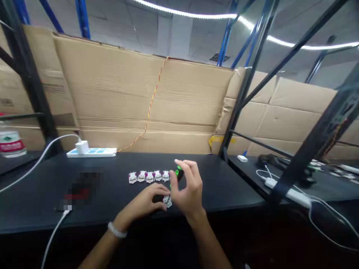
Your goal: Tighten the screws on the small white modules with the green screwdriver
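Observation:
My right hand is closed around a small black tool with green lit spots, held upright just above the black table. My left hand, a beaded bracelet at its wrist, pinches a small white part on the table right beside the right hand. A row of several small white-and-purple parts lies on the table just beyond both hands.
A white power strip with a plugged charger and white cable lies at the back left. A blurred dark object rests left of my hands. Cardboard sheets wall the back. Black frame posts and a second table with cables stand at right. A bottle is far left.

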`<state>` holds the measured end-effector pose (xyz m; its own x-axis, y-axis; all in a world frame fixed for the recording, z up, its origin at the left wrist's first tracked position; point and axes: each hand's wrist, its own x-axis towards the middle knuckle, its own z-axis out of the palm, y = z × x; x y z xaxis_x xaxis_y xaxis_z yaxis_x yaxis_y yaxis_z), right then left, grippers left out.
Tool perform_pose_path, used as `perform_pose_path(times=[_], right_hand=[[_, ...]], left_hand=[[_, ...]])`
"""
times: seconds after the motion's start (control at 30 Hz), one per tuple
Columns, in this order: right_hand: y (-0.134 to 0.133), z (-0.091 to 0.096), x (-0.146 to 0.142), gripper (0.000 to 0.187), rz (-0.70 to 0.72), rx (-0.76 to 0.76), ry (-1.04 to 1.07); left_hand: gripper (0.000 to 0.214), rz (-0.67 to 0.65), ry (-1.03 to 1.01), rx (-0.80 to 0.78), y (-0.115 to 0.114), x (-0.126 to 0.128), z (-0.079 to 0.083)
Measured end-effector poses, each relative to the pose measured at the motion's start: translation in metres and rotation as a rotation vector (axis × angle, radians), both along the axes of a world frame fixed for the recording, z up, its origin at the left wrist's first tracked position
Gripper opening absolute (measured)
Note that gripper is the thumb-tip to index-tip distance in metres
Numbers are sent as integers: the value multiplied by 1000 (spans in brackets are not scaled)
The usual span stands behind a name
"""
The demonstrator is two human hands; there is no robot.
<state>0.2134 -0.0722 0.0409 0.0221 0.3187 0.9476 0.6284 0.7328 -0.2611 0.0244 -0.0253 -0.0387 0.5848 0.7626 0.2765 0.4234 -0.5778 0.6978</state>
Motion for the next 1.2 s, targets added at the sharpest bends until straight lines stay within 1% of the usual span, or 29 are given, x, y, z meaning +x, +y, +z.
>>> perform_pose_path(times=[0.23, 0.3, 0.37, 0.53, 0.7, 0.8, 0.93, 1.0, 1.07, 1.2], right_hand=[[4, -1, -9, 27, -135, 60, 77], [4, -1, -10, 27, -148, 63, 93], [2, -1, -10, 29, -144, 46, 96], [-3, 0, -9, 43, -124, -14, 52], [-1, -2, -8, 36, -152, -23, 48], [2, -4, -10, 36, -171, -6, 53], [2, -6, -15, 49, -110, 13, 59], [2, -6, -16, 52, -72, 35, 78], [3, -6, -16, 46, -55, 55, 104], [6, -4, -15, 27, -40, 116, 93]], left_hand=[[32, -17, -3, -9, -1, -2, 4], [29, -15, 12, -18, -1, -2, 5], [27, -14, 20, -19, -1, -2, 6], [29, -13, 23, -4, -1, -1, 7], [25, -12, 26, 6, -2, -1, 7], [24, -13, 27, 8, -2, -1, 6], [27, -16, 19, 6, -1, -2, 4], [28, -15, 26, 7, -1, -2, 4], [29, -5, 33, 13, -1, -2, 3], [29, 4, 28, 17, 0, -2, 2]])
